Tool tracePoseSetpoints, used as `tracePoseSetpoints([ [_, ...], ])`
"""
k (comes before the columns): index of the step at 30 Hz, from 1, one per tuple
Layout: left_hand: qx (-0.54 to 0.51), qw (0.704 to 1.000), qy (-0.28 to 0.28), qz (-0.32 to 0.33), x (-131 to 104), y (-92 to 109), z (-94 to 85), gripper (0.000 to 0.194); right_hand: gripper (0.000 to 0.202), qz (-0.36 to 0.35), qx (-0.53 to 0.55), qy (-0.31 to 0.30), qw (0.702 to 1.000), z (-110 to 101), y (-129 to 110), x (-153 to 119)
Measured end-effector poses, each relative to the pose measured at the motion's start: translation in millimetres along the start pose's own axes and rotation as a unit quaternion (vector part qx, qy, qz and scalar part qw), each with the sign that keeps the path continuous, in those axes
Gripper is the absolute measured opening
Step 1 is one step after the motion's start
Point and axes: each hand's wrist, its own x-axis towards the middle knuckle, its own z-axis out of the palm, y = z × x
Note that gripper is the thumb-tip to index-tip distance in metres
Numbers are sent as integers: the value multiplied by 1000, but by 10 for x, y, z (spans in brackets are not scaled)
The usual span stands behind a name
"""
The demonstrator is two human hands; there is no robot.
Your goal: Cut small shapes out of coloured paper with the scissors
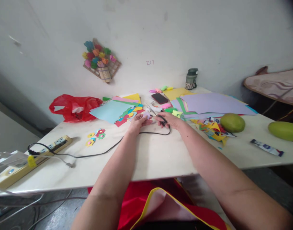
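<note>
My left hand (pixel 138 123) pinches a small light purple piece of paper (pixel 146 114) between thumb and fingers. Wrapped round the dark handles of a pair of scissors (pixel 151 110) is my right hand (pixel 170 119), just to the right of the paper. The scissors' blades point up and to the left, past the paper; whether they touch it I cannot tell. Behind my left hand lie colourful cut paper strips (pixel 127 115). Several small paper flowers (pixel 96 137) in yellow, red, green and blue rest on the table to the left.
A black cord (pixel 108 152) runs from the power strip (pixel 53 147) to near my right hand. Coloured sheets (pixel 208 103), a phone (pixel 160 98) and a bottle (pixel 191 78) are at the back. Paper scraps (pixel 215 131), green fruit (pixel 232 122) and a tube (pixel 266 148) lie right; a red bag (pixel 74 107) left.
</note>
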Motion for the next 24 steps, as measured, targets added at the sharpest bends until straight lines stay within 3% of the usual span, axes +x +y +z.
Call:
tracePoseSetpoints([
  [10, -6, 1000, -15, 2, 33, -33, -42, 25, 37, 3, -89, -60, 994, -14, -123, -72],
  [24, -6, 1000, -28, -9, 28, -31, -56, 28, 38, 19, -78, -94, 992, -42, -56, -8],
])
